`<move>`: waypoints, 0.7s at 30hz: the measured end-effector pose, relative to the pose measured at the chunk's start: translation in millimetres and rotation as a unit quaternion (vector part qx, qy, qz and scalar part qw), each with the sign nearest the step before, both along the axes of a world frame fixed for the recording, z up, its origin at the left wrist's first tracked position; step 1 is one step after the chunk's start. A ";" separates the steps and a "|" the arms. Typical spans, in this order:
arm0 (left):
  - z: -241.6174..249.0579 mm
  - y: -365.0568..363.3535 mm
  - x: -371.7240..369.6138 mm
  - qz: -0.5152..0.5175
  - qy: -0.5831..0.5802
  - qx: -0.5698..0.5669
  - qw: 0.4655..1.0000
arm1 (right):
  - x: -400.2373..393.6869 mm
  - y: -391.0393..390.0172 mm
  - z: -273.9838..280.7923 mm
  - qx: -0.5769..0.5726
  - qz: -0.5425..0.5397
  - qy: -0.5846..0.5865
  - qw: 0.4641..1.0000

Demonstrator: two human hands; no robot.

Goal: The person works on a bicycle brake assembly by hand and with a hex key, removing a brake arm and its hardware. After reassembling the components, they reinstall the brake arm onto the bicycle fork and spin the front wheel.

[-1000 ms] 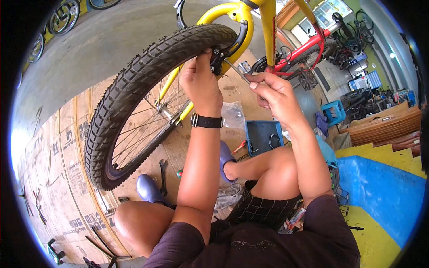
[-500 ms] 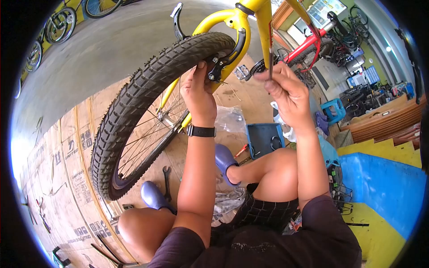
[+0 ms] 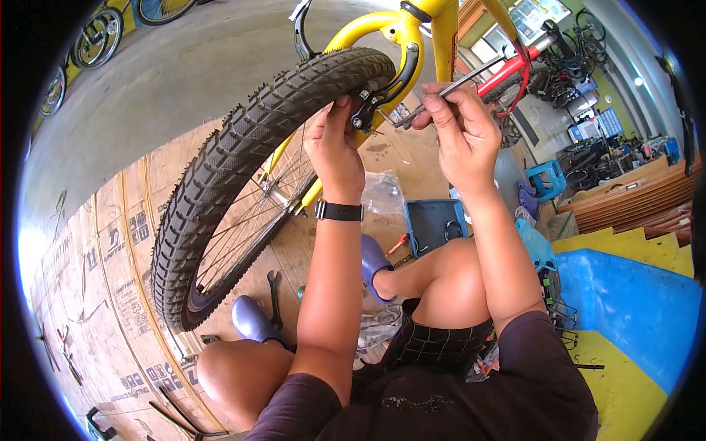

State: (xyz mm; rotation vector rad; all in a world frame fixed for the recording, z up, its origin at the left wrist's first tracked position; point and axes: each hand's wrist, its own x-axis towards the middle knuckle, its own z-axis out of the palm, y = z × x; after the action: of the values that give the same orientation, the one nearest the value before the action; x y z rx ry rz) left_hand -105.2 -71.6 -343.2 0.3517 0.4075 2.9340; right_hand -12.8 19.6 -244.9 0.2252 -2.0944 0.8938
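A black knobby tyre (image 3: 220, 162) stands upright in a yellow bicycle fork (image 3: 410, 66). My left hand (image 3: 335, 151) is at the tyre's inner side, beside the black brake arm (image 3: 403, 82); its thumb and fingers are bent towards the brake pad area, and what they hold is hidden. My right hand (image 3: 463, 132) pinches a metal L-shaped hex key (image 3: 448, 92). The key's short bent end is near the brake bolt (image 3: 359, 121); whether it touches the bolt is unclear.
Flattened cardboard (image 3: 110, 257) covers the floor. A wrench (image 3: 274, 300), a screwdriver (image 3: 398, 244) and a blue tray (image 3: 429, 220) lie near my feet. Behind my right hand is a red bicycle frame (image 3: 507, 73). A blue stool (image 3: 546, 178) stands at the right.
The hex key has swung from nearly upright to slanted, with its bent end now towards the brake. My right hand has turned and moved slightly left. The wheel and my left hand have shifted slightly in view.
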 end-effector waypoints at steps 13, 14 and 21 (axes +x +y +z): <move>4.1 -2.2 1.2 -0.003 -0.011 -0.018 1.000 | 1.0 -6.3 2.3 0.035 -0.002 0.033 0.999; 4.2 -2.3 1.0 0.001 -0.011 -0.018 1.000 | 2.3 -4.9 3.9 0.036 -0.003 0.031 0.999; 4.0 -1.3 1.7 0.010 -0.025 -0.021 0.999 | -1.9 -4.3 0.8 0.054 0.007 0.043 0.998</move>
State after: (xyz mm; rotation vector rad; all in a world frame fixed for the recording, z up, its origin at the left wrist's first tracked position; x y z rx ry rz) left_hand -103.5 -72.8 -339.2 0.2691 0.4687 2.9411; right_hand -14.7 15.4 -244.1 0.3301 -2.0655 0.7667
